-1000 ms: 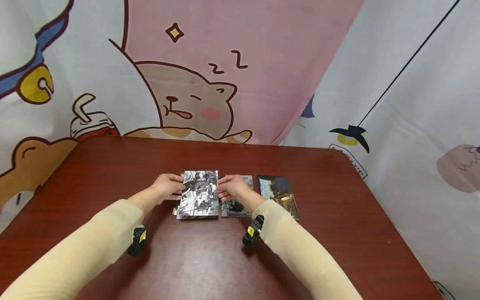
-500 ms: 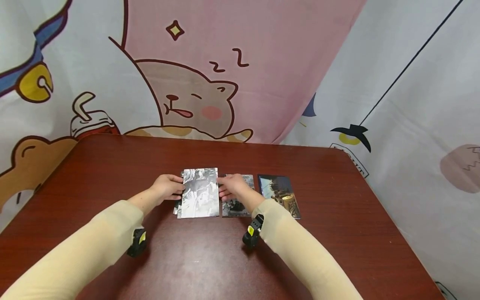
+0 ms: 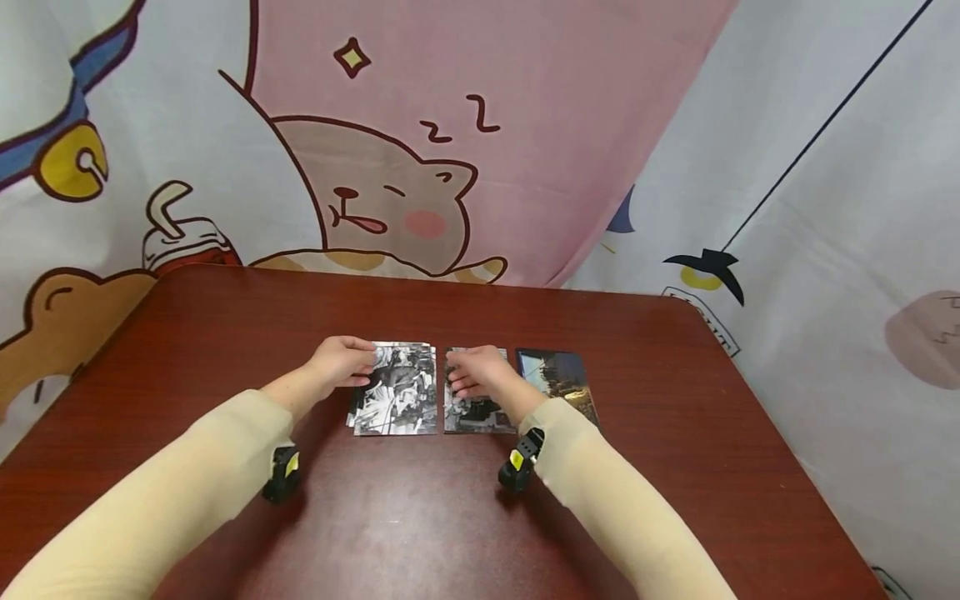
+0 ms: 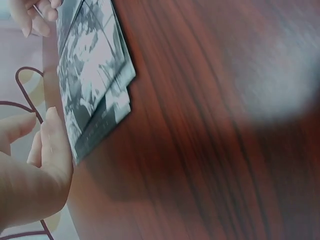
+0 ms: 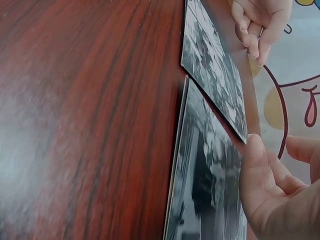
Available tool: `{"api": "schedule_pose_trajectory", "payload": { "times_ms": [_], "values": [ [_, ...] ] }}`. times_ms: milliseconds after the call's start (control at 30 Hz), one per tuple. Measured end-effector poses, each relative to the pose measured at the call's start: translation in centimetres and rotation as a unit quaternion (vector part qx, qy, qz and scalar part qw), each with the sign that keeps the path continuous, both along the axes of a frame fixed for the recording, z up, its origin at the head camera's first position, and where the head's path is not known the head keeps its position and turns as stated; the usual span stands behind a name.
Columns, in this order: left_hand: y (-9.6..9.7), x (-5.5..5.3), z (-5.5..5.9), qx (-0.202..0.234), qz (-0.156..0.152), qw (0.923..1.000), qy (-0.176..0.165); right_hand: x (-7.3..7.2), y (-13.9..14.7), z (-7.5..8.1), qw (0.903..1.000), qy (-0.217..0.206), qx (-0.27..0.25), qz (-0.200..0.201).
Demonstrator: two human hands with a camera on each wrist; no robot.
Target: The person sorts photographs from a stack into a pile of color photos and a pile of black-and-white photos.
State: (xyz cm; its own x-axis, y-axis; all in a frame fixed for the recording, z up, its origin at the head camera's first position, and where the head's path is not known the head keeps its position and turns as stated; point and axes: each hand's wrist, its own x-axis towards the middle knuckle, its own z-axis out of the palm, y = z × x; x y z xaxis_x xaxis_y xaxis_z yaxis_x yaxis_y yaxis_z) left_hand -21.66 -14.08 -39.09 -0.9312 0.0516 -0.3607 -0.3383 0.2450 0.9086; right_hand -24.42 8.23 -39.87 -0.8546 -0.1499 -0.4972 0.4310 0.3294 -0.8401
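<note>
A loose stack of black-and-white photo cards (image 3: 401,392) lies on the left of a row, its lower cards poking out at the edges. My left hand (image 3: 341,362) is at the stack's upper left edge, fingers relaxed. In the left wrist view, that hand (image 4: 37,170) appears beside the cards (image 4: 92,60), gripping none. My right hand (image 3: 480,371) hovers over or rests by the middle black-and-white photo cards (image 3: 480,415), partly covering them; I cannot tell whether it touches. In the right wrist view, its loosely bent fingers (image 5: 256,157) pinch nothing beside the middle cards (image 5: 205,180).
A colour photo card (image 3: 558,375) lies at the row's right end, partly behind my right forearm. All sit on a reddish-brown wooden table (image 3: 390,508). A cartoon-printed curtain (image 3: 525,167) hangs behind the table's far edge.
The top black-and-white photo card, earlier raised between both hands, now lies flat on the left stack. My right hand has drawn away to the right; the left has shifted slightly up and right.
</note>
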Motion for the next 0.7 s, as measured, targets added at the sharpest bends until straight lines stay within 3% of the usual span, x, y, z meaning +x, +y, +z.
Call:
{"api": "schedule_pose_trajectory", "payload": {
  "times_ms": [233, 467, 700],
  "values": [
    [2.1, -0.7, 0.0, 0.021, -0.024, 0.9994, -0.013, 0.1, 2.0, 0.1, 0.9998, 0.004, -0.008, -0.015],
    [3.8, -0.8, 0.3, 0.029, -0.054, 0.9981, -0.005, 0.2, 4.1, 0.5, 0.9997, 0.006, -0.004, -0.023],
    [5.4, -1.1, 0.0, 0.035, -0.068, 0.9968, -0.023, 0.3, 5.8, 0.5, 0.9997, 0.002, -0.001, -0.025]
  ]
}}
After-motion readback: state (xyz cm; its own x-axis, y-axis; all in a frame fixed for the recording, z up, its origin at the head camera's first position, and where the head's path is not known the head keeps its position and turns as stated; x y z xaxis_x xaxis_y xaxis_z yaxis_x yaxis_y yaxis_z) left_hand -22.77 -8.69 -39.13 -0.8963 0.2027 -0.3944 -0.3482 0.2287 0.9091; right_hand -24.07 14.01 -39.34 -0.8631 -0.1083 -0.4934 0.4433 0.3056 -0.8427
